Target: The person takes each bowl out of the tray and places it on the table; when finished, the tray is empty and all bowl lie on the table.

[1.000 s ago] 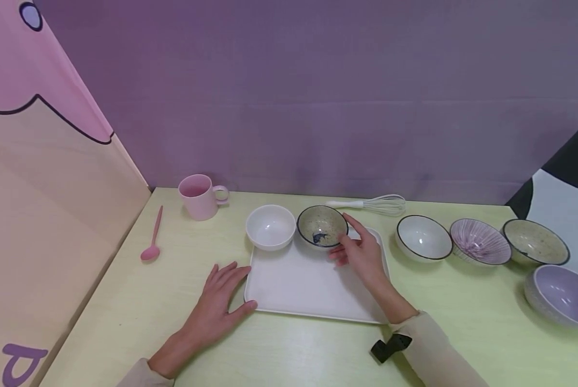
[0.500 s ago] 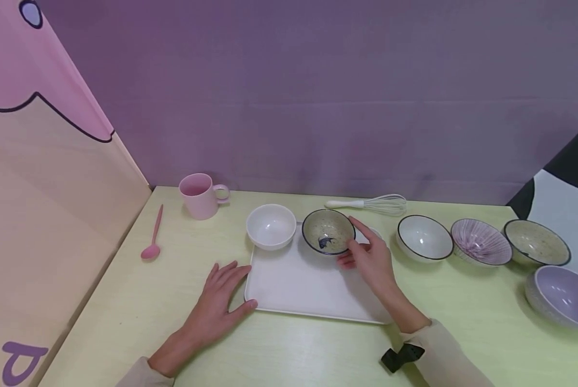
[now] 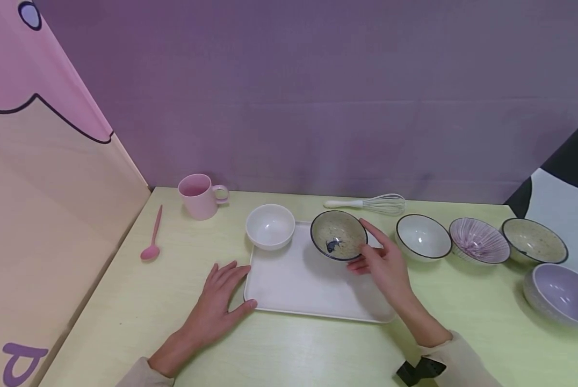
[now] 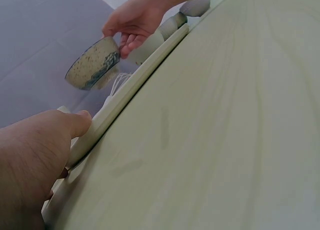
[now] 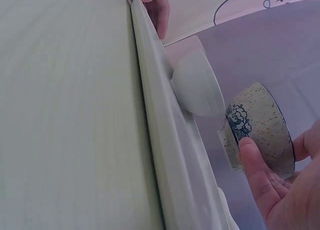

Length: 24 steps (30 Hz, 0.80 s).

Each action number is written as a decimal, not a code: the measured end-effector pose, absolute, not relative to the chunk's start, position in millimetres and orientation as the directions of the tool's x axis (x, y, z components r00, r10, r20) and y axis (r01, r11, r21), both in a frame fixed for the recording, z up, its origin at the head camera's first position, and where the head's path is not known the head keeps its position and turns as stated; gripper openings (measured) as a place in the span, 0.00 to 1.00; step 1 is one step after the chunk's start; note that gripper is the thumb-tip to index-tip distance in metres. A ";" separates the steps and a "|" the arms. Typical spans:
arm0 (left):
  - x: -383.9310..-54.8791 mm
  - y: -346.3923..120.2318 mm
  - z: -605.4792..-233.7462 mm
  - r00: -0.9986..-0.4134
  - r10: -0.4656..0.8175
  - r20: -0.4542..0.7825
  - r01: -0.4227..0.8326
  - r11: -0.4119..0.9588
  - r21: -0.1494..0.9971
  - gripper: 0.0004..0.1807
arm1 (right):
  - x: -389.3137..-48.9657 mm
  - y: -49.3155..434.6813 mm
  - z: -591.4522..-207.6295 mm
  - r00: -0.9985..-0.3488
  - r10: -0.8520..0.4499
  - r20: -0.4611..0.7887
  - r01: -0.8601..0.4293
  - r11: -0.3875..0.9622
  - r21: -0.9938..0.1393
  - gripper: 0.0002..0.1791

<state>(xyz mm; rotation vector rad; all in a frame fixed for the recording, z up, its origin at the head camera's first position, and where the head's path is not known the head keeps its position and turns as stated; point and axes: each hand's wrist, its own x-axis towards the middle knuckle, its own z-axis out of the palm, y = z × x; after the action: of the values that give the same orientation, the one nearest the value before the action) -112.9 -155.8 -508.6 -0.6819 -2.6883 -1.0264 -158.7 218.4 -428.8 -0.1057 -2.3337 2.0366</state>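
Note:
My right hand grips a speckled beige bowl by its right side. The bowl has a dark rim and a blue flower pattern, and in the right wrist view it hangs in the air above the white tray. With fingers spread, my left hand rests at the tray's left edge, thumb on the front corner. A plain white bowl sits on the tray's back left corner. In the left wrist view the held bowl is clear of the tray too.
Right of the tray stand a dark-rimmed white bowl, a purple-streaked bowl, a larger beige bowl and a lilac bowl. A whisk lies behind. On the left are a pink mug and a pink spoon.
My right hand has lifted the speckled bowl away from the white bowl, moving right and a little toward me. The left hand has stayed in place.

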 end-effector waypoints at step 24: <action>-113.3 -156.0 -510.8 -0.865 0.360 0.349 0.501 0.652 0.569 0.38 | -103.3 270.6 -435.6 -0.988 0.130 0.083 -0.064 0.144 -0.987 0.32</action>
<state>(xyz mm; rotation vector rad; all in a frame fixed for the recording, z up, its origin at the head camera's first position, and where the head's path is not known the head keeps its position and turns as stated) -113.3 -156.0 -510.8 -0.7032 -2.6651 -1.0099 -103.3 270.6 -435.6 -0.0652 -2.2592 1.9621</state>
